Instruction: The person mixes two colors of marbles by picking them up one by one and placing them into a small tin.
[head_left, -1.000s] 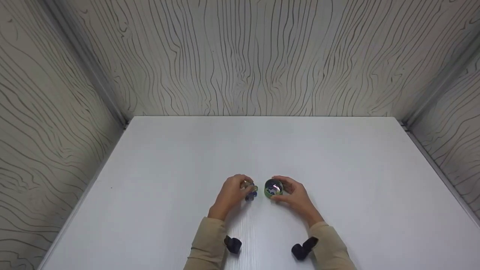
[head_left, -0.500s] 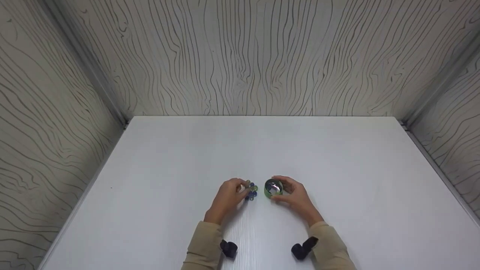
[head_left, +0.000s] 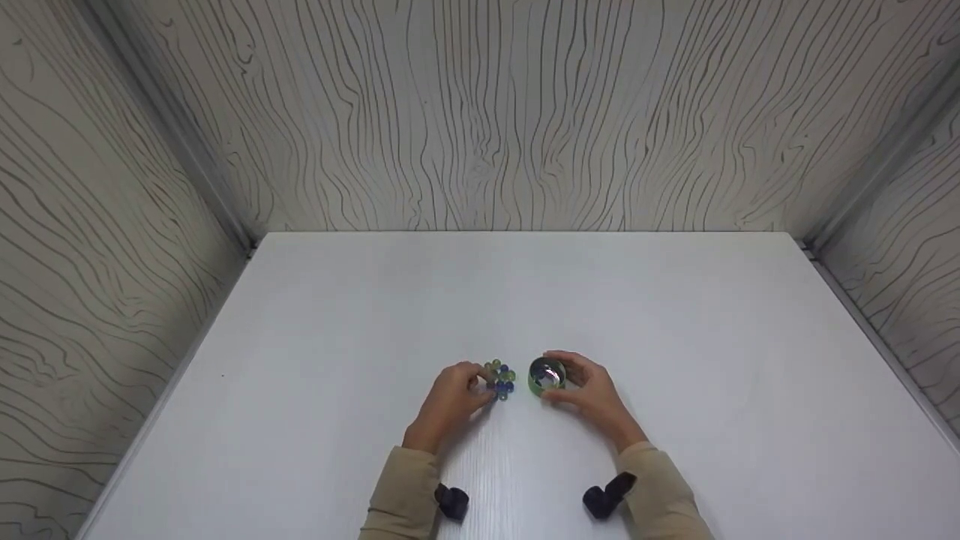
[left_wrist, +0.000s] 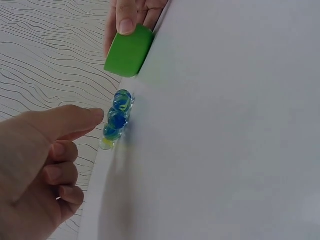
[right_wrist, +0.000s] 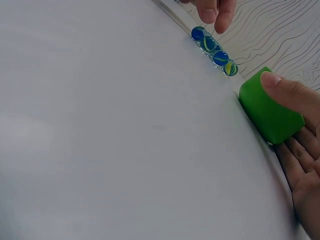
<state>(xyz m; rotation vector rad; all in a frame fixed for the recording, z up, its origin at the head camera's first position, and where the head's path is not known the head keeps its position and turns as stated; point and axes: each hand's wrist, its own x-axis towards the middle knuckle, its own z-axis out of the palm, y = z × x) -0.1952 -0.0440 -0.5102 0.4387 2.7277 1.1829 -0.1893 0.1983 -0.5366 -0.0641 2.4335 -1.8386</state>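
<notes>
Several blue and yellow-green glass marbles [head_left: 502,382] lie in a tight cluster on the white table, and in the left wrist view these marbles [left_wrist: 118,119] line up edge-on. At the cluster's left side is my left hand [head_left: 450,394], thumb and index finger apart, the other fingers loosely curled; nothing shows in its grasp. The right wrist view has its fingertips [right_wrist: 224,21] just above the marbles. My right hand [head_left: 592,390] holds a small green bowl [head_left: 534,388] upright on the table, thumb on the near side, fingers behind. The bowl's inside is shiny; its contents are unclear.
The white table [head_left: 337,315] runs back to a wood-grain patterned wall [head_left: 480,112], with side walls left and right. A dark wrist camera [head_left: 453,501] sits at the left cuff, another camera [head_left: 604,499] at the right.
My left hand has drawn back left and toward me from over the marbles, so more of them show. The right hand and the bowl have stayed in place.
</notes>
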